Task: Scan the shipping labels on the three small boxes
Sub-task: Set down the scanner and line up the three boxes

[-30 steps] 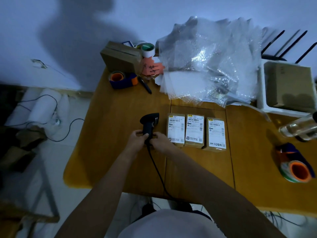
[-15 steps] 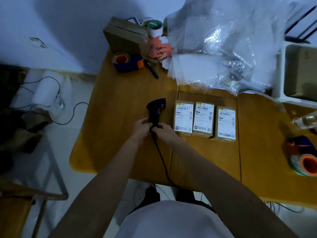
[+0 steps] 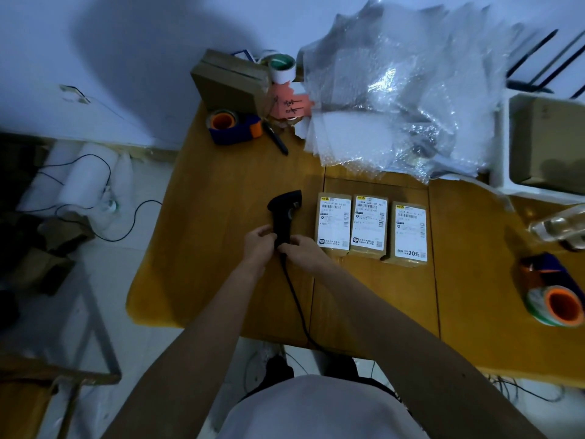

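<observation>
Three small brown boxes lie side by side on the wooden table (image 3: 221,236), each with a white shipping label on top: the left box (image 3: 333,224), the middle box (image 3: 368,226), the right box (image 3: 410,232). A black barcode scanner (image 3: 284,213) lies just left of them, its head pointing away from me and its cable trailing toward my body. My left hand (image 3: 258,243) and my right hand (image 3: 300,250) both grip the lower end of the scanner's handle from either side.
At the back stand a cardboard box (image 3: 229,80), a blue tape dispenser (image 3: 232,126), a black pen (image 3: 275,139) and a heap of bubble wrap (image 3: 399,99). A white tray (image 3: 503,172) with a carton is at the right, a second tape dispenser (image 3: 554,293) nearer me.
The camera view has shifted a little; both hands stay on the scanner's handle and the scanner and boxes have not moved on the table.
</observation>
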`<state>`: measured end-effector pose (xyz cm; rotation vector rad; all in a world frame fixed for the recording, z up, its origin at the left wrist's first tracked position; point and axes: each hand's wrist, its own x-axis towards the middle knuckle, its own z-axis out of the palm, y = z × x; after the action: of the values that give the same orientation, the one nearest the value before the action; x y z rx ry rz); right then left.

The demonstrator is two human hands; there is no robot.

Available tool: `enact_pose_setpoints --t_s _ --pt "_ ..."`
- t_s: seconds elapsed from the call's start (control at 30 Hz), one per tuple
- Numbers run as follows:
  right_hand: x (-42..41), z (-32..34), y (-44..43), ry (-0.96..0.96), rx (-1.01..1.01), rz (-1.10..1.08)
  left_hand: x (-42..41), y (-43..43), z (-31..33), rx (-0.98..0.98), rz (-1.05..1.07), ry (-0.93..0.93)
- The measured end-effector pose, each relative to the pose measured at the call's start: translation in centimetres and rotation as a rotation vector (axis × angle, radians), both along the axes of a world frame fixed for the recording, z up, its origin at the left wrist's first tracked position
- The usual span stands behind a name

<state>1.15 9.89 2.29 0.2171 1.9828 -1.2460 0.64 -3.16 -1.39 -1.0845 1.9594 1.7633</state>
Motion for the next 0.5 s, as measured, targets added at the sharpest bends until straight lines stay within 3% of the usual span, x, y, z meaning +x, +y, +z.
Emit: enact_pose_setpoints --t_s 0.23,0.5 --pt "-0.1 1.1 3.1 0.304 0.192 -0.026 0.1 2.1 1.2 -0.112 -0.006 0.13" --pt "-1.0 2.2 10.9 0.526 0.363 -0.125 1.1 6.3 2.6 -0.313 -0.459 0.113"
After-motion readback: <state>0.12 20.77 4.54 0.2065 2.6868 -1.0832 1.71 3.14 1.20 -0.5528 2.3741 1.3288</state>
